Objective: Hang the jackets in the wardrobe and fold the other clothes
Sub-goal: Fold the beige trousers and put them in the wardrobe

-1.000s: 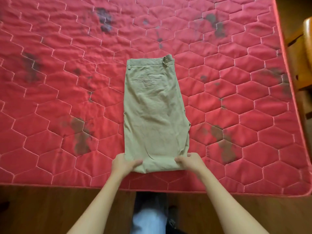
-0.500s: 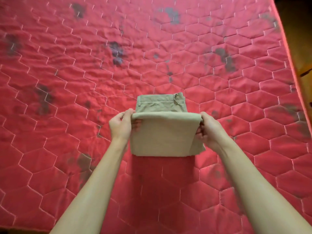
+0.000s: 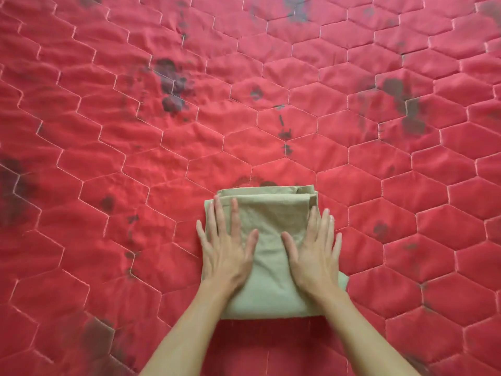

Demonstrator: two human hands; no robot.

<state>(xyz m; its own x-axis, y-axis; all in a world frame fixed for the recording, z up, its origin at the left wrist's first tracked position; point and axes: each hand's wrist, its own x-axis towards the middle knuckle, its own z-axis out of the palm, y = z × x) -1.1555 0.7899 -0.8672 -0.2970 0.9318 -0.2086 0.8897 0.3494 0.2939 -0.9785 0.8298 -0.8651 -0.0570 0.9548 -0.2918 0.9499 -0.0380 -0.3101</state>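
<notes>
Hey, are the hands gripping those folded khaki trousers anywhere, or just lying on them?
Nothing is gripped. The left hand and right hand lie flat, fingers spread, pressing on top of the folded trousers.

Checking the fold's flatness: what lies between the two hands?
Head view: only creased khaki trousers between the left hand and right hand, both pressing flat.

one folded khaki garment, a single bundle. one red quilted mattress beneath it. two grips: one left grip and one right grip, on two bare forearms. dark stains on the mattress: many, too smudged and scattered to count exactly.
</notes>
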